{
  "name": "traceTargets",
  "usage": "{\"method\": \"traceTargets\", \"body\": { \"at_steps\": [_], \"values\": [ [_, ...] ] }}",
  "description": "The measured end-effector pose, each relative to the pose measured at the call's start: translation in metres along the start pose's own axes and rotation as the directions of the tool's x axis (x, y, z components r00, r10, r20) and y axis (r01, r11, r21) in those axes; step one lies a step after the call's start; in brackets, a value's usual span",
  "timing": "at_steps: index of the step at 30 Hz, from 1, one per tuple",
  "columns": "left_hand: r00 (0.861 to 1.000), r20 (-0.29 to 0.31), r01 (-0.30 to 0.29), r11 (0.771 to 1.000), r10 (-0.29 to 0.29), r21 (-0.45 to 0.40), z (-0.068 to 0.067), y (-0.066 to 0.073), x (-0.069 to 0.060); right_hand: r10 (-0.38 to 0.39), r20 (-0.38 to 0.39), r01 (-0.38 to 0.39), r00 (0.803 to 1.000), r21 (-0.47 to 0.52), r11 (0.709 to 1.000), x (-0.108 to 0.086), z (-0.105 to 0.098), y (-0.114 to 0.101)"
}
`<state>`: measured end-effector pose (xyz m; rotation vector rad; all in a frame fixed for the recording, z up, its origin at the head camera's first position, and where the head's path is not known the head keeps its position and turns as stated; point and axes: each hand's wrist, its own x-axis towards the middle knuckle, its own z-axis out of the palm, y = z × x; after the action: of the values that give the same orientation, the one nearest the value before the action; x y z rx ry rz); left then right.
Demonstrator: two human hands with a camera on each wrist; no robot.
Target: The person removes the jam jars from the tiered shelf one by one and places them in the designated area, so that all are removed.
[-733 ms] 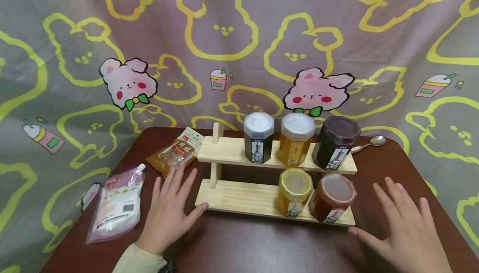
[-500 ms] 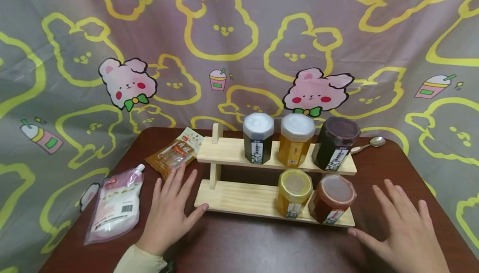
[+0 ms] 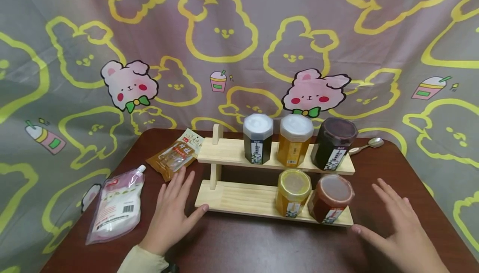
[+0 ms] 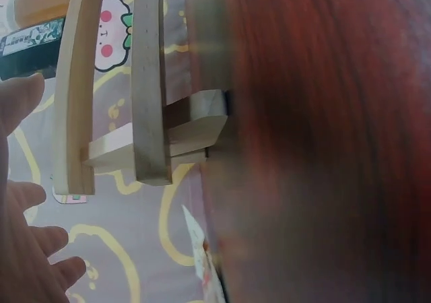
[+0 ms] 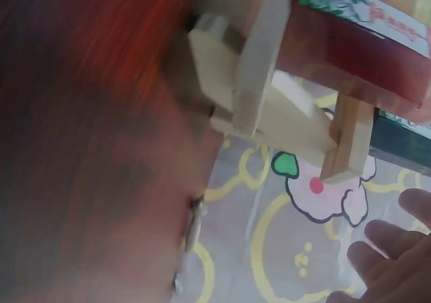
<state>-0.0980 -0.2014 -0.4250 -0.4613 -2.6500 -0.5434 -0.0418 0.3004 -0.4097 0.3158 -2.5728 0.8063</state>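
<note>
A two-tier wooden rack (image 3: 239, 198) stands on the table with several eight-sided jars. On its upper tier are a dark jar with a white lid (image 3: 258, 140), an amber jar (image 3: 295, 142) and a dark purple jar (image 3: 334, 144). The lower tier bears a yellow jar (image 3: 293, 194) and a red-brown jar (image 3: 331, 200), both towards the right. My left hand (image 3: 170, 215) is spread by the rack's left end, its thumb near the lower tier's front corner, holding nothing. To the right of the rack my right hand (image 3: 402, 233) hovers with fingers extended, also holding nothing.
A pink and white spouted pouch (image 3: 117, 206) lies left of my left hand. Behind that hand is a brown packet (image 3: 176, 156). A spoon (image 3: 368, 145) rests behind the rack's right end. Patterned curtain (image 3: 239, 36) rises behind the dark red table (image 3: 258, 244).
My right hand has turned slightly, its fingers now closer together. The left hand has dipped a little, uncovering more of the brown packet. The jars and rack stay put.
</note>
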Motion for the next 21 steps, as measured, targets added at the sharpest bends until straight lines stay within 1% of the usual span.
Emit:
{"method": "traceTargets", "body": {
  "at_steps": [3,6,9,12,15,19,21],
  "values": [
    [1.000,0.009,0.030,0.999,-0.030,-0.032,0.004,-0.003,0.000,0.033,-0.006,-0.032,0.999,0.086,0.996,0.004,-0.001,-0.004],
    [0.997,0.020,0.069,0.995,-0.068,-0.078,0.008,-0.007,-0.001,0.056,-0.014,-0.054,0.998,0.116,0.992,0.010,-0.003,-0.007],
    [0.995,0.035,0.101,0.983,-0.097,-0.153,0.014,-0.009,-0.002,0.086,-0.016,-0.083,0.996,0.143,0.986,0.015,-0.004,-0.010],
    [0.991,0.058,0.131,0.961,-0.120,-0.242,0.020,-0.010,-0.003,0.126,-0.026,-0.120,0.992,0.172,0.978,0.021,-0.003,-0.011],
    [0.984,0.085,0.174,0.935,-0.156,-0.308,0.025,-0.010,-0.004,0.144,-0.045,-0.132,0.989,0.201,0.971,0.029,-0.001,-0.010],
    [0.969,0.131,0.242,0.897,-0.207,-0.369,0.030,-0.009,-0.004,0.153,-0.060,-0.135,0.986,0.231,0.964,0.039,-0.001,-0.008],
    [0.961,0.154,0.273,0.878,-0.230,-0.393,0.032,-0.009,-0.004,0.169,-0.050,-0.153,0.984,0.234,0.960,0.045,-0.002,-0.007]
  ]
}}
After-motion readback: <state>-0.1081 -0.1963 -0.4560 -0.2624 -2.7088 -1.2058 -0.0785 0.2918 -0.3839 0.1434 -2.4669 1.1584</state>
